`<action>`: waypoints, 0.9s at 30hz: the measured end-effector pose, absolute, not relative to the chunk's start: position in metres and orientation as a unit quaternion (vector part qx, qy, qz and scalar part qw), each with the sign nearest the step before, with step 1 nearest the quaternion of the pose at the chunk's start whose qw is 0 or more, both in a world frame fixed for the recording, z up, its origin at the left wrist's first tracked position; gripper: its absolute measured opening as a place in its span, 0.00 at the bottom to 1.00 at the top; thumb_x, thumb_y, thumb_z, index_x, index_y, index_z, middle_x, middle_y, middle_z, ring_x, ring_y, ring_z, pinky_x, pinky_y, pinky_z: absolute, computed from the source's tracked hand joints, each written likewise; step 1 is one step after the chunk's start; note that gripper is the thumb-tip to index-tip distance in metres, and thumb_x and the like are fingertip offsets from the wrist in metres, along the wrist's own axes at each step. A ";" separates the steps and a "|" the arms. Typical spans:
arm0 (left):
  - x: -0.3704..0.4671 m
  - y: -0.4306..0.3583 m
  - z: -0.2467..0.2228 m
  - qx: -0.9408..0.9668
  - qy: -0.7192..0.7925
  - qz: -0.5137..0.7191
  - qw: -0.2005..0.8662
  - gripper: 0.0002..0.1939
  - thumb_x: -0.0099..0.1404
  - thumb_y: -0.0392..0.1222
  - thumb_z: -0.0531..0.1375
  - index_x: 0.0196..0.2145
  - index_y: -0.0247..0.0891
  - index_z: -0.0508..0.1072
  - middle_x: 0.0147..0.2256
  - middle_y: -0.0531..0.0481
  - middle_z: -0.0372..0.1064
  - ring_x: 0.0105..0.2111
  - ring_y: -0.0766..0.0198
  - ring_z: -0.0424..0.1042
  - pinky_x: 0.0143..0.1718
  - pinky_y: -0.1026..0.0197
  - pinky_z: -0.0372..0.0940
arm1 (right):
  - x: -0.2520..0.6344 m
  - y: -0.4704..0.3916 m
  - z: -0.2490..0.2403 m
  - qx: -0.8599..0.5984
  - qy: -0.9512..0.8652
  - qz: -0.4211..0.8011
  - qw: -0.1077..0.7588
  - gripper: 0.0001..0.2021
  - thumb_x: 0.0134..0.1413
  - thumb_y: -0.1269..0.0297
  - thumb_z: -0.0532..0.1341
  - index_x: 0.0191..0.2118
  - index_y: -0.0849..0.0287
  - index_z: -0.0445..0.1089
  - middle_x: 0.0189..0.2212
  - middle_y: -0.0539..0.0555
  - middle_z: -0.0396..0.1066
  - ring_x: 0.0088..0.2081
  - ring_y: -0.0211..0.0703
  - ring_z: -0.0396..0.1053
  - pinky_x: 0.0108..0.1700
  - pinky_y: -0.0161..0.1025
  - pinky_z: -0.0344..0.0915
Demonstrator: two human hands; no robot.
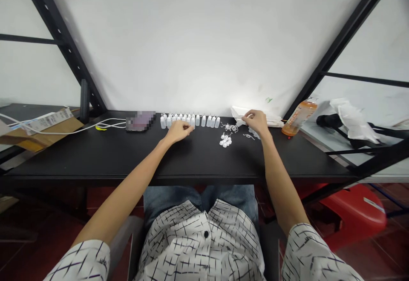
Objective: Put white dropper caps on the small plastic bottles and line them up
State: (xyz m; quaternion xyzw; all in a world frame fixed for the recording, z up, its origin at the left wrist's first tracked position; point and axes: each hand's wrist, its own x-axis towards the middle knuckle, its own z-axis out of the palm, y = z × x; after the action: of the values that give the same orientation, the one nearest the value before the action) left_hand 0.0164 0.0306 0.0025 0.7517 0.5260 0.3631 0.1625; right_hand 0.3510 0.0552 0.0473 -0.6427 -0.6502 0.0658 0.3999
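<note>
Small white dropper bottles (203,121) stand upright in a row along the back of the black table. At the front of this row, my left hand (179,131) is closed, its fingertips at the lower part of one small bottle (192,121). My right hand (257,121) is farther right, thumb and fingers pinched together over the tabletop; whatever they hold is too small to make out. Beneath that hand lie several translucent pieces (254,133), partly hidden by it. Between the hands are a pile of white caps (225,140) and a cluster of thin curled white pieces (230,127).
White paper or bags (271,118) lie behind my right hand. An orange bottle (299,117) leans at the right. On the left are a phone (139,121), white cables (86,130) and an opened cardboard box (54,132). Black metal uprights (65,44) flank the table (191,162).
</note>
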 end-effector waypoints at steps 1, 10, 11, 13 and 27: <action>0.020 0.028 0.003 0.755 0.518 0.364 0.170 0.19 0.61 0.52 0.56 0.25 0.34 0.76 0.22 0.49 0.71 0.23 0.64 0.66 0.28 0.62 0.59 | 0.341 0.053 0.047 -0.602 -0.667 0.125 0.421 0.07 0.47 0.62 0.62 0.31 0.60 0.72 0.20 0.53 0.71 0.25 0.43 0.68 0.31 0.38 0.65; 0.050 0.015 0.004 0.782 0.422 0.353 0.292 0.22 0.64 0.57 0.57 0.37 0.34 0.76 0.31 0.47 0.75 0.19 0.69 0.67 0.26 0.63 0.62 | 0.232 0.036 0.027 -0.343 -0.807 0.326 0.352 0.15 0.50 0.52 0.66 0.30 0.60 0.70 0.20 0.50 0.71 0.17 0.34 0.65 0.24 0.32 0.62; 0.051 0.016 0.003 0.778 0.416 0.355 0.308 0.22 0.65 0.58 0.56 0.35 0.33 0.75 0.31 0.47 0.74 0.18 0.70 0.66 0.25 0.64 0.62 | 0.228 0.038 0.026 -0.336 -0.808 0.324 0.359 0.15 0.52 0.52 0.65 0.31 0.60 0.70 0.21 0.50 0.71 0.18 0.34 0.66 0.25 0.33 0.62; 0.050 0.018 0.002 0.766 0.415 0.369 0.323 0.21 0.66 0.58 0.55 0.32 0.34 0.71 0.29 0.47 0.72 0.16 0.71 0.65 0.23 0.64 0.61 | 0.229 0.043 0.026 -0.342 -0.802 0.316 0.374 0.14 0.56 0.52 0.62 0.36 0.60 0.71 0.24 0.51 0.73 0.18 0.35 0.66 0.26 0.34 0.63; 0.043 0.022 0.000 0.768 0.465 0.340 0.279 0.15 0.64 0.50 0.58 0.26 0.36 0.68 0.25 0.51 0.72 0.16 0.70 0.65 0.28 0.62 0.63 | 0.331 0.074 0.028 -0.564 -0.778 0.181 0.208 0.08 0.44 0.76 0.63 0.29 0.61 0.78 0.24 0.50 0.75 0.21 0.36 0.66 0.30 0.35 0.64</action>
State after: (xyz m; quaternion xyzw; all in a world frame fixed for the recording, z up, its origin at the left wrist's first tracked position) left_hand 0.0426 0.0221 -0.0002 0.7679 0.4653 0.3402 0.2794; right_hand 0.3313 0.0736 0.0280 -0.5645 -0.7780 0.1806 0.2084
